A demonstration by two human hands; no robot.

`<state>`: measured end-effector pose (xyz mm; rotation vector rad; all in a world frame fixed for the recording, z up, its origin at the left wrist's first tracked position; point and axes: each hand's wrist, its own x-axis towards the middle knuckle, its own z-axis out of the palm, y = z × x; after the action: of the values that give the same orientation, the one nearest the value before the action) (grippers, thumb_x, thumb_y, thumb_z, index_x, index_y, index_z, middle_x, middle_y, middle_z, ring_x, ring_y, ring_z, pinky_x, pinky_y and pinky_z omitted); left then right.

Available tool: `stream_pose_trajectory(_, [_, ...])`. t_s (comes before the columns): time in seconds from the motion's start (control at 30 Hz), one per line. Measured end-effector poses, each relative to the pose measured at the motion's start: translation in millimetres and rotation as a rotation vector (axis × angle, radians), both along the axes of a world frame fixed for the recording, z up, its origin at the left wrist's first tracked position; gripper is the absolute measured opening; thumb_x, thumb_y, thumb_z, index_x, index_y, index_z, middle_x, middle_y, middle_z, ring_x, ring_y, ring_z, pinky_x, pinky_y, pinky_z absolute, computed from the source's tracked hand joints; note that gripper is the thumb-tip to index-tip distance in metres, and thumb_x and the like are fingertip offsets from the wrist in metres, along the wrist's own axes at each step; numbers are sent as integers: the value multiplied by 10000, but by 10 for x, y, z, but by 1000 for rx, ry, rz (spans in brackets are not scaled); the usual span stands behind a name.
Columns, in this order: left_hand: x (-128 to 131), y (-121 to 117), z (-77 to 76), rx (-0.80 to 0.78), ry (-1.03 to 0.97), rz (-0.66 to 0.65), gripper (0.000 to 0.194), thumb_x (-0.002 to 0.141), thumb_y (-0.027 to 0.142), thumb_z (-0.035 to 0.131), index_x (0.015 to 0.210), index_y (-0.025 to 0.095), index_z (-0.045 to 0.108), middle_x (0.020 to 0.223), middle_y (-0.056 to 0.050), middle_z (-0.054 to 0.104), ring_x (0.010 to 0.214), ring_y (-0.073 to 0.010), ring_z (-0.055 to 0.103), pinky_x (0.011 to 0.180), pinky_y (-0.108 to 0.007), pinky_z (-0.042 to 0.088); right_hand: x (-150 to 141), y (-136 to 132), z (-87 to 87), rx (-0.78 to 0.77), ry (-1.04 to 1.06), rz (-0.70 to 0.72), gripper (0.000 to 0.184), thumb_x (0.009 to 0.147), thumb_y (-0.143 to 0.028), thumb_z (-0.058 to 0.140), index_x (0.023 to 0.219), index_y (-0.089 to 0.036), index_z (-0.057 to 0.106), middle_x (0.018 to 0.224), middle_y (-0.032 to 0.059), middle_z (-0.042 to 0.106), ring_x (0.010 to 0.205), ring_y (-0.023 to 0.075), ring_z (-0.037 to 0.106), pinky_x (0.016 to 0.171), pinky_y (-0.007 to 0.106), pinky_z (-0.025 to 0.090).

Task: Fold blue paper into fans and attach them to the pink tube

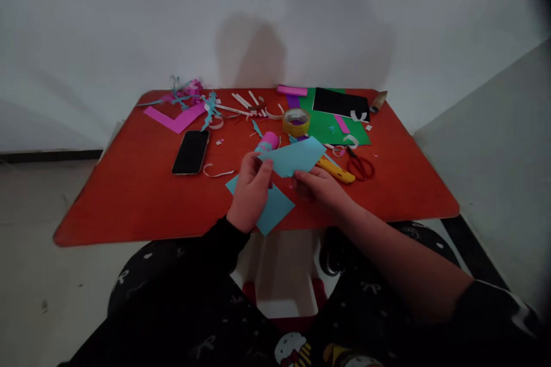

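Note:
My left hand (251,192) is closed in a pinch on the left end of a light blue paper piece (297,156), held just above the red table (129,183). My right hand (321,186) is closed under the paper's lower right edge, gripping it too. A second light blue sheet (275,209) lies flat on the table below both hands, partly hidden by them. A pink paper roll (267,141) lies just behind the held paper.
A black phone (190,152) lies to the left. A yellow tape roll (296,121), green sheet (344,129), black sheet (341,103), yellow cutter (338,172) and red scissors (361,166) sit to the right. Pink strips (176,120) and paper scraps litter the back.

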<state>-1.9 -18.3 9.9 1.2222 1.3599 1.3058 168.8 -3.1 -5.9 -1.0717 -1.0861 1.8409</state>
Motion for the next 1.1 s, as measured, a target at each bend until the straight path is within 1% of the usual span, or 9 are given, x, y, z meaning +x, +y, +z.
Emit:
stream_pose_trajectory(0.1, [-147, 35, 103, 347, 319, 187, 228, 937, 327, 597, 1139, 226, 572, 1145, -68, 630, 1026, -188, 619, 910, -330, 513, 27, -4, 4, 56, -108, 11, 427, 784, -552, 713, 868, -135, 746, 491, -78, 389, 463, 82, 315, 474, 254, 223])
stream_pose_trajectory(0.13, [-196, 42, 144, 446, 485, 137, 216, 938, 306, 608, 1138, 224, 615, 1209, -84, 641, 1150, -222, 600, 1012, -382, 482, 36, -6, 10, 75, -146, 20, 444, 785, -558, 709, 909, -134, 758, 499, -73, 412, 470, 87, 338, 481, 255, 238])
stream_pose_trajectory(0.2, [-273, 52, 214, 560, 727, -133, 179, 952, 278, 617, 1109, 249, 697, 1288, -67, 675, 1340, -265, 520, 1176, -470, 353, 55, -9, 32, 109, -208, 44, 446, 773, -573, 714, 890, -145, 757, 507, -66, 446, 473, 90, 360, 484, 258, 246])
stream_pose_trajectory(0.27, [-313, 63, 249, 566, 836, -348, 222, 971, 279, 605, 1160, 263, 720, 1339, -56, 688, 1412, -284, 477, 1222, -515, 284, 79, -9, 59, 139, -248, 80, 447, 770, -606, 712, 740, -161, 707, 495, -58, 452, 461, 87, 353, 476, 261, 231])
stream_pose_trajectory(0.37, [-316, 86, 249, 531, 837, -504, 285, 988, 297, 584, 1239, 255, 713, 1387, -78, 672, 1377, -279, 531, 1202, -502, 335, 119, -10, 84, 185, -267, 143, 545, 793, -662, 679, 555, -187, 561, 465, -47, 430, 450, 84, 339, 469, 268, 210])
stream_pose_trajectory(0.47, [-303, 104, 249, 513, 765, -548, 313, 988, 306, 590, 1272, 242, 703, 1367, -101, 678, 1292, -255, 604, 1138, -452, 428, 152, -17, 77, 244, -247, 163, 544, 831, -654, 658, 572, -186, 559, 503, -37, 461, 474, 87, 355, 482, 268, 220])
stream_pose_trajectory(0.63, [-299, 108, 249, 467, 683, -605, 345, 970, 299, 621, 1304, 251, 692, 1338, -87, 699, 1266, -244, 626, 1122, -439, 457, 187, -28, 64, 321, -257, 152, 516, 859, -619, 647, 592, -184, 567, 532, -35, 474, 500, 90, 360, 503, 268, 240])
stream_pose_trajectory(0.93, [-253, 92, 199, 295, 551, -582, 316, 956, 281, 624, 1249, 260, 738, 1218, -82, 762, 1170, -257, 689, 1064, -408, 494, 187, 9, 146, 495, -333, 164, 470, 894, -537, 625, 575, -193, 602, 534, -17, 525, 545, 128, 452, 575, 284, 326])
stream_pose_trajectory(1.1, [-254, 83, 228, 284, 662, -581, 329, 1000, 332, 558, 1270, 246, 724, 1203, -74, 769, 1119, -251, 708, 1024, -388, 510, 194, 3, 154, 569, -468, 154, 481, 934, -494, 576, 563, -192, 628, 527, -7, 585, 528, 138, 514, 563, 281, 353])
